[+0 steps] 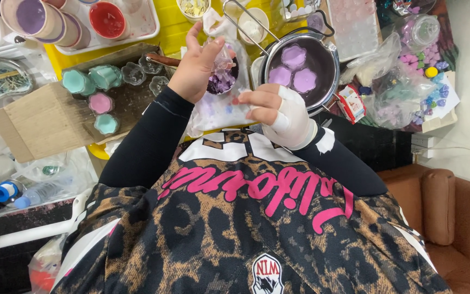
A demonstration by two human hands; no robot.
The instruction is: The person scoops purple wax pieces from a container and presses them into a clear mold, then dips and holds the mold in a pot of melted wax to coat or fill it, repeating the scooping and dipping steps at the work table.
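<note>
Two hands work beside the metal pot (pixel 330 60): left hand (pixel 197 68) fingers closed on a plastic bag (pixel 224 71) of purple pieces, bandaged right hand (pixel 278 111) pinching at its mouth, likely picking pieces out; next move needs a firm pinch.

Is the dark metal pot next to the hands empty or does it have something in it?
Not empty. The dark metal pot holds three pale purple flower-shaped pieces lying on its bottom; whether there is liquid around them cannot be told.

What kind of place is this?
Likely a home craft bench for candle or soap casting: a metal pot holding lilac flower-shaped pieces, small filled moulds on cardboard, and cups of coloured mix.
</note>
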